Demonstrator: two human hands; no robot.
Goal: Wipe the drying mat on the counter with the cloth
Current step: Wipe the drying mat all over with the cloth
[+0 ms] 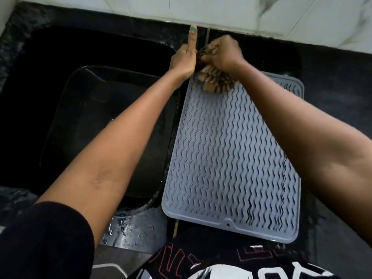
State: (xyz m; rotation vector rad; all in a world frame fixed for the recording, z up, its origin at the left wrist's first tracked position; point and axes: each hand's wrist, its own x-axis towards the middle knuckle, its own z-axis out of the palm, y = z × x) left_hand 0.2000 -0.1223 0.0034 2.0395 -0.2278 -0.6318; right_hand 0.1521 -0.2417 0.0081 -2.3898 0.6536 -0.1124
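A grey silicone drying mat (227, 154) with wavy ridges lies on the black counter, right of the sink, its near edge overhanging the counter's front. A brown patterned cloth (216, 82) is bunched at the mat's far left corner. My right hand (224, 53) is closed around the cloth's upper part, just beyond the mat's far edge. My left hand (184, 57) presses against the cloth's left side at the mat's corner, with one finger pointing straight toward the wall; whether its other fingers grip the cloth is hidden.
A black sink basin (96, 125) sits left of the mat. Water drops lie on the counter's front strip (132, 228). A white marble-tiled wall (221, 11) rises behind the black counter (332, 77).
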